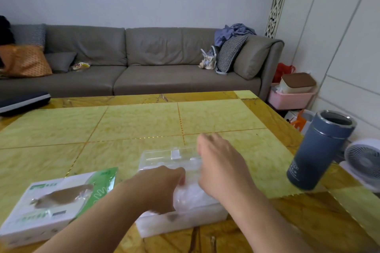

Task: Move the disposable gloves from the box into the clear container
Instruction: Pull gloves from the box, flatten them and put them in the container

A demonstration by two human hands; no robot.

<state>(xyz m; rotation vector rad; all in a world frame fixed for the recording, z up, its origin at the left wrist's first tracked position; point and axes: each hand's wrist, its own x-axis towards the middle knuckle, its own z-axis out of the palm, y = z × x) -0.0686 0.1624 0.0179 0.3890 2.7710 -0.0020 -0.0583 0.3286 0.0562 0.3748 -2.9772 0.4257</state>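
A white and green glove box (51, 205) lies at the near left of the table, its oval top opening showing a dark inside. To its right stands the clear container (178, 223) with its lid (168, 156) swung up at the back. A wad of thin clear disposable gloves (191, 195) sits in the container. My left hand (160, 187) reaches over the container's left side, fingers curled onto the gloves. My right hand (220, 162) lies over the container's right side, fingers bent downward at the lid; what it touches is hidden.
A blue-grey insulated cup (320, 150) without lid stands near the table's right edge (287, 121). A grey sofa (144, 63) with cushions runs behind the table. A small white fan (364, 162) and a pink bin (290, 98) sit on the floor at right.
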